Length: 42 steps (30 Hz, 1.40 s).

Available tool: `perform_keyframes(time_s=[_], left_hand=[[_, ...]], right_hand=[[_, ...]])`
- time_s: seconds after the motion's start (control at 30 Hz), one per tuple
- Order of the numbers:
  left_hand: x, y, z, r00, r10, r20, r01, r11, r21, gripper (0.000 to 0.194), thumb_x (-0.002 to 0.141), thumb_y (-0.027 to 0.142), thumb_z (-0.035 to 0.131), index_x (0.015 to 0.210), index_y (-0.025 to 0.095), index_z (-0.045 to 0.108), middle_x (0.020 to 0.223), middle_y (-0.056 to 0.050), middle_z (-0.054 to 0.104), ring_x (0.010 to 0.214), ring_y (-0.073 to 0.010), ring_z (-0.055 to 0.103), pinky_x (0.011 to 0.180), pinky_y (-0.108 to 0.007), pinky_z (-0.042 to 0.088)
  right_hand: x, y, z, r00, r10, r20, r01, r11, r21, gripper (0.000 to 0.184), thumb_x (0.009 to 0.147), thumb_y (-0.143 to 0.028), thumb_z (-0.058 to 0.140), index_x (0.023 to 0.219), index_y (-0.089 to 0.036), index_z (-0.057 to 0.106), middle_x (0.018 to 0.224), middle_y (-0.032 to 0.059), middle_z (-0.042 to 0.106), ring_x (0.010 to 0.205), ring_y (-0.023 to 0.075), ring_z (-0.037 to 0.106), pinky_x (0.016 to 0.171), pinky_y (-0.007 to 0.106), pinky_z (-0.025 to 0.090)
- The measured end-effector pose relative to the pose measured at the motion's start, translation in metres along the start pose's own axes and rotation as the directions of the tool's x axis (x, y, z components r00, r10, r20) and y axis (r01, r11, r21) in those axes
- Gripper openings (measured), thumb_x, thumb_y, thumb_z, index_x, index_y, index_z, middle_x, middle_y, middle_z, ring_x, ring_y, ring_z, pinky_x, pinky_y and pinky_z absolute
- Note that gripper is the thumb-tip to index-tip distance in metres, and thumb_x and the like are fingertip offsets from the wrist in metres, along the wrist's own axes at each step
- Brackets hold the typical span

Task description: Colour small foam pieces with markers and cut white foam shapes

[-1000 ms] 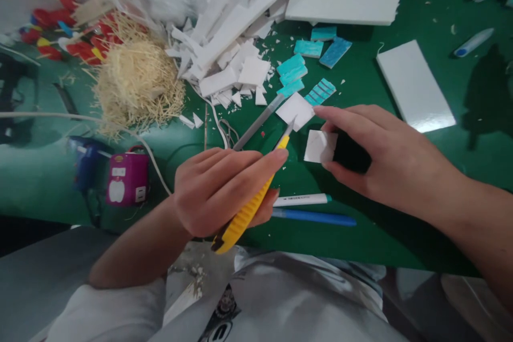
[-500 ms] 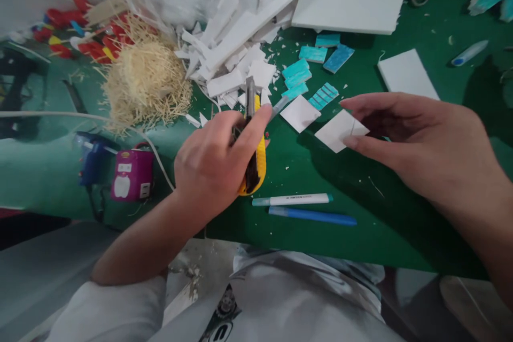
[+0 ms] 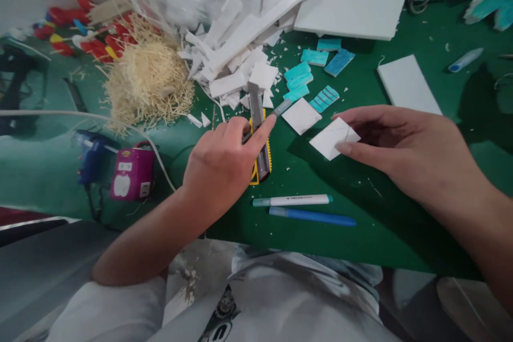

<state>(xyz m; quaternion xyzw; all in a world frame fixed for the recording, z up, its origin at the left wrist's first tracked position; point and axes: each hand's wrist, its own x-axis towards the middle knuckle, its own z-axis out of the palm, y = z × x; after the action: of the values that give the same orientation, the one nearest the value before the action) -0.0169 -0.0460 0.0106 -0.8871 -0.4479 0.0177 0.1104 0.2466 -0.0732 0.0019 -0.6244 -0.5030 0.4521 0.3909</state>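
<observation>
My left hand is closed around a yellow utility knife, whose grey blade end points away from me. A thin grey-tipped piece sticks out past the index finger; its kind is unclear. Between thumb and fingers, my right hand pinches a small white foam square with a faint line on it. Just beyond, a second white square lies on the green table. Beside it is a turquoise piece with dark stripes.
Several blue and turquoise pieces lie beyond the squares, near white foam scraps. Two markers lie near the front edge. Wood shavings and a purple box are at left; a white board is at right.
My left hand has shifted slightly right, and the utility knife has turned, showing more of its grey middle. My right hand has brought the white square slightly left and nearer me.
</observation>
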Motion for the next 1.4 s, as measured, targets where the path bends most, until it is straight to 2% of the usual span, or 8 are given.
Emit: perform_keyframes(time_s=[0.17,0.3,0.5,0.7,0.83,1.0,1.17,1.4], left_hand=[[-0.002,-0.001,-0.005,0.982,0.038,-0.184,-0.056,0.994,-0.097,0.048,0.099,0.01,0.049,0.141,0.026,0.068,0.108,-0.007,0.075,0.09,-0.0204,0.072,0.078,-0.032,0.056],[0.001,0.006,-0.006,0.93,0.0,-0.368,-0.197,0.844,-0.499,0.025,0.098,0.023,0.064,0.122,0.021,0.072,0.111,-0.008,0.078,0.092,-0.0187,0.073,0.086,-0.031,0.059],[0.013,0.026,-0.004,0.994,-0.109,-0.018,0.029,0.418,-0.908,0.015,0.094,0.031,0.071,0.1,0.019,0.077,0.078,0.004,0.074,0.056,-0.0056,0.059,0.055,-0.017,0.048],[0.017,0.03,-0.007,0.976,-0.154,0.153,0.164,0.058,-0.985,0.009,0.086,0.025,0.075,0.084,0.016,0.075,0.065,0.003,0.072,0.046,-0.0048,0.054,0.044,-0.016,0.042],[0.019,0.031,-0.007,0.969,-0.097,0.228,0.22,-0.087,-0.972,0.007,0.087,0.022,0.073,0.086,0.015,0.073,0.067,0.001,0.074,0.045,-0.0048,0.055,0.042,-0.015,0.045],[0.018,0.034,-0.001,0.971,-0.098,0.219,0.211,-0.083,-0.974,0.013,0.09,0.027,0.071,0.096,0.016,0.073,0.08,-0.001,0.077,0.053,-0.0065,0.06,0.048,-0.017,0.052],[0.013,0.04,0.004,0.987,-0.139,0.083,0.085,0.004,-0.996,0.036,0.089,0.03,0.076,0.121,0.018,0.069,0.106,-0.006,0.079,0.082,-0.0141,0.073,0.063,-0.021,0.059],[0.012,0.038,0.004,0.992,-0.125,-0.012,0.018,0.239,-0.971,0.011,0.091,0.025,0.075,0.098,0.018,0.072,0.088,0.001,0.076,0.069,-0.0092,0.064,0.062,-0.02,0.053]], right_hand=[[-0.003,0.0,0.002,1.0,-0.013,0.007,0.013,1.0,0.009,0.025,0.073,-0.032,0.086,0.097,-0.027,0.085,0.081,-0.001,0.077,0.068,0.0152,0.07,0.063,0.03,0.063],[-0.008,-0.002,0.005,0.998,-0.048,0.042,0.047,0.999,0.02,0.028,0.074,-0.031,0.087,0.101,-0.029,0.084,0.089,-0.0004,0.079,0.073,0.0162,0.071,0.07,0.033,0.066],[-0.013,-0.006,0.01,0.978,-0.133,0.158,0.12,0.989,0.088,0.028,0.078,-0.027,0.084,0.105,-0.032,0.082,0.09,-0.0008,0.079,0.076,0.0155,0.071,0.073,0.032,0.066],[-0.012,-0.007,0.006,0.976,-0.1,0.195,0.071,0.986,0.154,0.027,0.081,-0.042,0.087,0.105,-0.031,0.082,0.088,0.0011,0.078,0.076,0.0159,0.074,0.069,0.03,0.065],[-0.008,-0.006,0.006,0.969,-0.064,0.239,-0.009,0.956,0.293,0.029,0.08,-0.047,0.088,0.102,-0.031,0.083,0.081,-0.0004,0.077,0.069,0.0142,0.072,0.064,0.028,0.064],[-0.005,-0.004,0.008,0.957,-0.019,0.289,-0.09,0.929,0.36,0.032,0.076,-0.046,0.09,0.102,-0.028,0.082,0.082,0.0009,0.078,0.071,0.0152,0.074,0.067,0.028,0.065],[-0.007,-0.005,0.01,0.968,-0.085,0.234,0.013,0.956,0.294,0.03,0.078,-0.037,0.09,0.105,-0.027,0.081,0.076,-0.0015,0.074,0.067,0.0127,0.07,0.066,0.027,0.064],[-0.011,-0.007,0.01,0.973,-0.142,0.184,0.129,0.988,0.083,0.02,0.081,-0.039,0.084,0.096,-0.027,0.08,0.087,0.0008,0.079,0.076,0.0163,0.073,0.075,0.032,0.065]])
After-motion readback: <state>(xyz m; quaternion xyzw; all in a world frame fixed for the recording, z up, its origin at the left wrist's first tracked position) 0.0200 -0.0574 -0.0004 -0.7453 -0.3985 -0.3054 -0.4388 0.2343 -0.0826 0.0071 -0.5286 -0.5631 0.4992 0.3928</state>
